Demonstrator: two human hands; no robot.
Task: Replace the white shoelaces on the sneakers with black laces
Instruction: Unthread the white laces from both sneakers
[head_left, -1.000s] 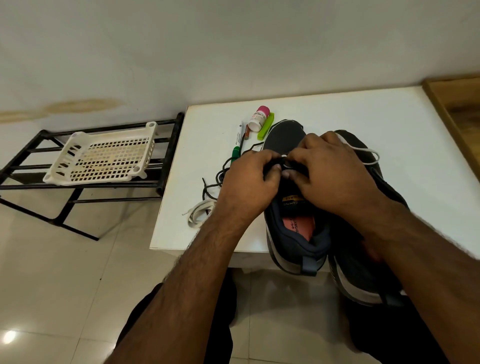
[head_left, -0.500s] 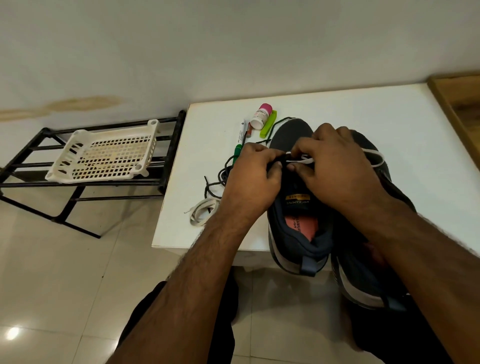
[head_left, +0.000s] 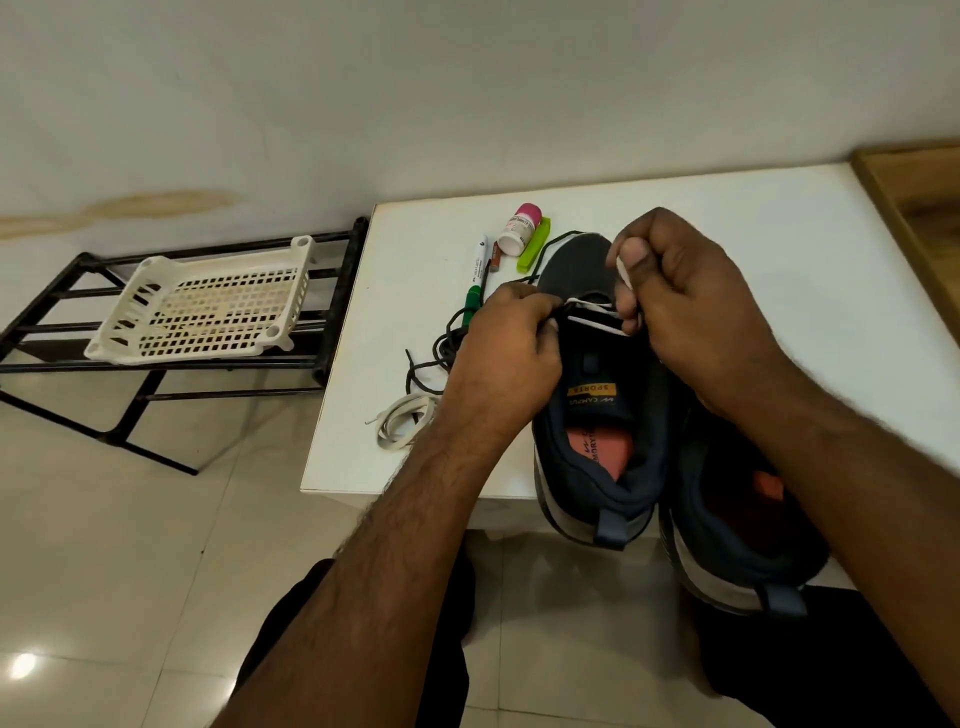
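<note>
two dark sneakers (head_left: 597, 415) overhang the desk's (head_left: 779, 249) near edge, and since half a second ago the right hand (head_left: 691, 301) has risen, pinching the white lace (head_left: 592, 312) higher off the left sneaker while the left hand (head_left: 511, 353) grips its eyelet edge, black lace (head_left: 441, 348) lying beside.
</note>
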